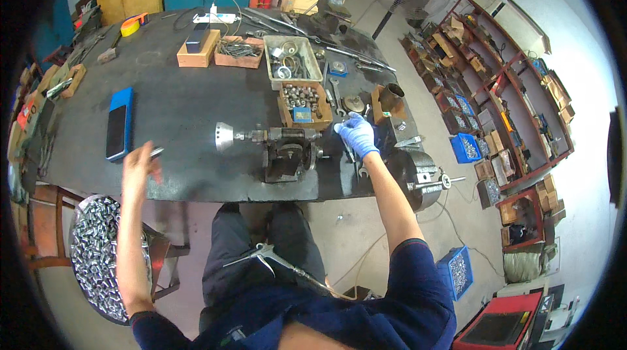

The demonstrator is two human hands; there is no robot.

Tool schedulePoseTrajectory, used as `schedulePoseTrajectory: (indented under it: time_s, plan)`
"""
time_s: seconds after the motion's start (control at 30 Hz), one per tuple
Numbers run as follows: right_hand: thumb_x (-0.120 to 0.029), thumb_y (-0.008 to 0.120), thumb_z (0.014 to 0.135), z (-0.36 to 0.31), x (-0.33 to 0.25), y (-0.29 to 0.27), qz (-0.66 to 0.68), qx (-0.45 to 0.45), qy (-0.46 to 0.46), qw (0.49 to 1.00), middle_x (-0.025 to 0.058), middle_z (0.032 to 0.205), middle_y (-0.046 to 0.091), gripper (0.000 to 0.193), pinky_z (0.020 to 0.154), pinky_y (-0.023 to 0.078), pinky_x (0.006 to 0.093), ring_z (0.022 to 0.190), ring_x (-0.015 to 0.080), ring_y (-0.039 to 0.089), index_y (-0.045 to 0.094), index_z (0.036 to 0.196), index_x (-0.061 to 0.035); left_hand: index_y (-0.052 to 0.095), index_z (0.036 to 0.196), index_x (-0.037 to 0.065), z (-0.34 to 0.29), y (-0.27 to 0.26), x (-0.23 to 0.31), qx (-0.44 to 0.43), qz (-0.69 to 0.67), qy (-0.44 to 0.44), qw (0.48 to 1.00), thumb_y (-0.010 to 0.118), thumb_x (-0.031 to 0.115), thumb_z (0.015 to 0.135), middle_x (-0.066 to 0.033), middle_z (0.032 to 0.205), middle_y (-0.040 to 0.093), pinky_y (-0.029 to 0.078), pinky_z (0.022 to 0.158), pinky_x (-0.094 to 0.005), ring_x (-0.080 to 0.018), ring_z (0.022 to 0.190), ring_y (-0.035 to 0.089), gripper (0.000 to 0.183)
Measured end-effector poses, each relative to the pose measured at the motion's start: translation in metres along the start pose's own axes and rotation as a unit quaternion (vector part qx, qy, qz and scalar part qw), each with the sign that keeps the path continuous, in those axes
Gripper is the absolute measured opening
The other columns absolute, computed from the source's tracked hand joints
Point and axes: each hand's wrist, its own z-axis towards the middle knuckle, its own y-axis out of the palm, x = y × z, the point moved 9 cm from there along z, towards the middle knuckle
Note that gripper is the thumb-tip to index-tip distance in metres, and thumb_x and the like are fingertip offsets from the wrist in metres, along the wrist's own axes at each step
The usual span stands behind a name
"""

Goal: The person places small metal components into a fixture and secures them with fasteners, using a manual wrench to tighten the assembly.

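Observation:
My bare left hand point(137, 166), slightly blurred, is over the front left of the workbench. Its fingers are closed on a small metal cylinder point(156, 152). My right hand point(358, 134), in a blue glove, is curled low over several metal tools right of the fixture; whatever it grips is hidden under the fingers. Between my hands stands a dark steel clamping fixture point(287, 157) at the bench's front edge. A shiny cone-shaped metal head point(224, 136) sticks out from its left side. Beyond the right hand lies a wrench point(337, 96).
Behind the fixture are a box of metal fittings point(305, 105) and a grey parts bin point(294, 61). A blue-cased phone point(119, 124) lies at left. A round tub of small metal cylinders point(98, 252) stands below left. An air blow gun point(264, 255) rests on my lap. A vise point(418, 177) is at right.

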Motion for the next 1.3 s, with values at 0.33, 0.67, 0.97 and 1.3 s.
schedulePoseTrajectory:
  time_s: [0.33, 0.67, 0.97, 1.3]
  plan:
    - [-0.029, 0.075, 0.067, 0.015, -0.011, 0.009, -0.054, -0.062, -0.019, 0.996, 0.0105, 0.083, 0.066, 0.035, 0.074, 0.047, 0.0297, 0.077, 0.0199, 0.061, 0.065, 0.084, -0.0005, 0.053, 0.107, -0.005, -0.139, -0.314, -0.069, 0.309, 0.491, 0.141, 0.802, 0.06, 0.01, 0.082, -0.0153, 0.086, 0.061, 0.048, 0.07, -0.0334, -0.0241, 0.074, 0.059, 0.029]
    - [-0.031, 0.067, 0.078, -0.127, -0.147, -0.075, 0.502, -0.101, -0.148, 0.846, 0.0155, 0.106, 0.06, 0.045, 0.082, 0.048, 0.0295, 0.089, 0.0184, 0.061, 0.06, 0.102, 0.007, 0.054, 0.109, -0.001, -0.165, -0.314, -0.122, 0.212, 0.633, 0.021, 0.745, 0.059, 0.001, 0.072, -0.0173, 0.103, 0.059, 0.044, 0.082, -0.0402, -0.0341, 0.095, 0.057, 0.037]
    - [-0.034, 0.07, 0.071, -0.224, -0.268, -0.025, 0.423, -0.245, -0.31, 0.815, 0.0163, 0.114, 0.057, 0.041, 0.088, 0.044, 0.0346, 0.1, 0.0247, 0.058, 0.066, 0.092, 0.0014, 0.059, 0.092, -0.006, -0.141, -0.065, 0.015, 0.045, -0.045, 0.041, 0.997, 0.055, 0.013, 0.086, -0.0142, 0.082, 0.064, 0.05, 0.072, -0.0303, -0.0188, 0.075, 0.062, 0.021]
    - [-0.022, 0.074, 0.068, -0.249, -0.28, 0.015, 0.351, -0.26, -0.311, 0.844, 0.0123, 0.117, 0.056, 0.034, 0.088, 0.044, 0.0323, 0.104, 0.0231, 0.056, 0.067, 0.097, -0.0061, 0.06, 0.096, -0.007, -0.125, 0.145, 0.044, -0.295, -0.246, 0.06, 0.922, 0.058, 0.011, 0.086, -0.0099, 0.076, 0.062, 0.049, 0.064, -0.0264, -0.0145, 0.066, 0.06, 0.021]
